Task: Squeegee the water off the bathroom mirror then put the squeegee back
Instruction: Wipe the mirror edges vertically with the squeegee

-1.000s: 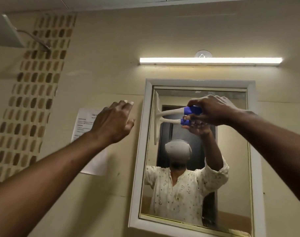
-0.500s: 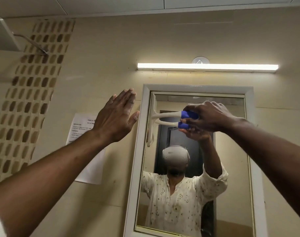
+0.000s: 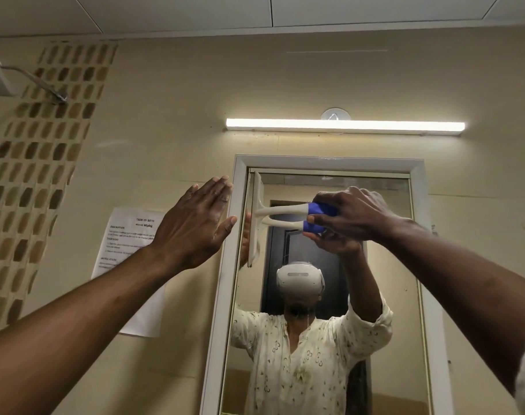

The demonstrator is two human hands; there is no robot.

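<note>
A white-framed mirror point(image 3: 423, 265) hangs on the beige wall. My right hand point(image 3: 352, 214) grips the blue end of a white squeegee point(image 3: 280, 209), whose blade stands upright against the glass at the mirror's top left corner. The handle runs level to the right into my fist. My left hand point(image 3: 195, 223) is flat with fingers spread, pressed at the mirror's left frame edge and the wall beside it. The glass reflects the squeegee, both arms and a person in a patterned white shirt with a headset.
A lit tube light point(image 3: 345, 125) sits above the mirror. A printed sheet point(image 3: 126, 235) is stuck on the wall left of the mirror, partly behind my left arm. A mosaic tile strip point(image 3: 36, 163) and a shower arm point(image 3: 36, 82) are at far left.
The squeegee blade slid left to the mirror's left edge. My left hand opened flat and moved right onto the frame. The view tilted up, so the mirror sits lower.
</note>
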